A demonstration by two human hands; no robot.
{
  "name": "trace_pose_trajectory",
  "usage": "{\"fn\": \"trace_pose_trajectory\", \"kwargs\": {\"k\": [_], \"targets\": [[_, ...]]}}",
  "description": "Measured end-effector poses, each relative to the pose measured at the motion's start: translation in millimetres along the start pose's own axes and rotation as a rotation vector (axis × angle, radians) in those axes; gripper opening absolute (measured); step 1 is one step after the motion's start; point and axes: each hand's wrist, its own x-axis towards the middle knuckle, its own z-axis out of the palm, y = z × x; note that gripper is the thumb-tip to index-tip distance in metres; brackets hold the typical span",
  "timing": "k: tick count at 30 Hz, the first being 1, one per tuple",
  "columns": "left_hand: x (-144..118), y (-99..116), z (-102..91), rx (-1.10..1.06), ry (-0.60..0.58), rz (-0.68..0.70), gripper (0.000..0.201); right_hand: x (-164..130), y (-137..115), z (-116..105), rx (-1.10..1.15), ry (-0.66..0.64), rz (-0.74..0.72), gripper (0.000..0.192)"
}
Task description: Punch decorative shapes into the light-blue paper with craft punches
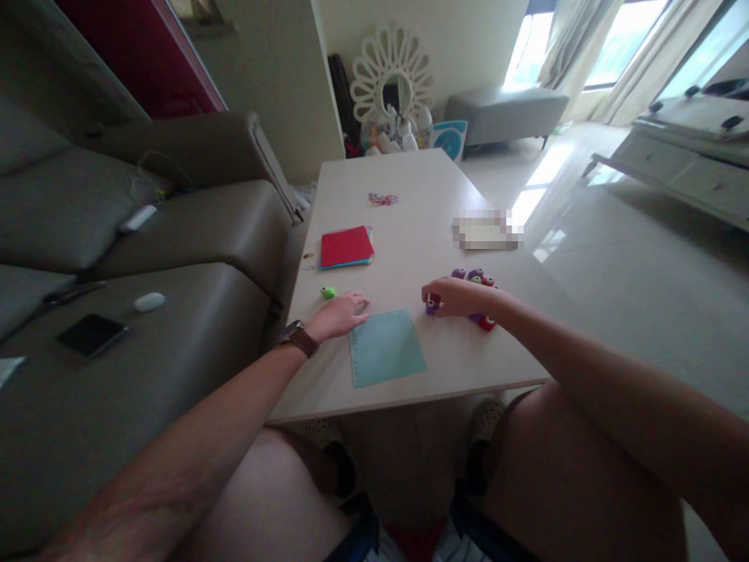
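Apparently the work is near its start; the pale blue-green sheet [387, 349] lies flat near the table's front edge with no drawing or mark to be made out on it, only a row of small notches or holes along its left and upper edges; the left hand [339, 314] lies at its upper left corner, fingers stretched forward and loosely together, thumb by the sheet; the right hand [453, 297] is beyond the sheet's upper right corner, fingers curled down and seemingly pinching a small purple piece [431, 307], though whether it is lifted off the white table [409, 234] I cannot tell; more purple and red pieces [487, 322] lie bunched behind and under that wrist, partly hidden, so I cannot count them; a green piece [328, 293] sits apart, beyond the left hand; the red-topped stack [346, 247] and the multicoloured heap [383, 200] lie farther off, both untouched; no brand or writing can be read anywhere, and the pale item [485, 233] at the right is pixelated over
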Motion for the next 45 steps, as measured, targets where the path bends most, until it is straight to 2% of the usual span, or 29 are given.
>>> {"fn": "trace_pose_trajectory", "kwargs": {"k": [4,9,12,15,19,22,25,28,30,33,36,40,45], "targets": [[2.1,9.0,-5.3,-0.286,0.100,0.001,0.036,-0.3,-9.6,1.6,0.224,0.186,-0.109,0.034],[-0.2,31.7,-7.0,-0.849,0.031,0.087,0.051,-0.1,-31.2,5.0,0.496,0.303,-0.230,0.026],[-0.8,43.8,-4.8,-1.006,0.016,0.163,0.056,0.6,-43.1,6.8,0.566,0.340,-0.273,0.023],[0.2,51.1,-2.4,-1.044,0.065,0.175,0.060,1.7,-49.0,10.1,0.597,0.370,-0.297,0.026],[3.9,45.3,-8.6,-0.990,0.085,0.137,0.056,2.5,-46.9,11.2,0.611,0.381,-0.331,0.021],[5.0,21.3,-24.3,-0.802,0.134,0.047,0.051,0.4,-35.8,1.6,0.557,0.469,-0.309,0.019],[0.3,-13.2,-40.7,-0.510,0.183,-0.078,0.040,-5.0,-13.1,-16.2,0.483,0.639,-0.178,0.018],[-8.1,-40.5,-46.6,-0.304,0.133,-0.194,0.028,-13.3,17.5,-32.9,0.474,0.788,0.031,0.017],[-12.7,-49.9,-44.1,-0.221,0.097,-0.226,0.025,-19.1,37.3,-39.6,0.485,0.847,0.150,0.014],[-15.0,-55.1,-37.3,-0.158,0.070,-0.236,0.026,-25.6,58.9,-42.4,0.498,0.866,0.249,0.012],[-12.5,-58.7,-33.2,-0.059,0.103,-0.222,0.027,-27.6,66.9,-41.4,0.502,0.864,0.291,0.012],[-7.0,-64.2,-31.6,0.086,0.150,-0.200,0.024,-26.7,62.9,-41.1,0.483,0.845,0.265,0.011],[-2.2,-57.7,-29.8,0.104,0.225,-0.232,0.033,-28.0,54.2,-43.3,0.455,0.802,0.191,0.011]]}}
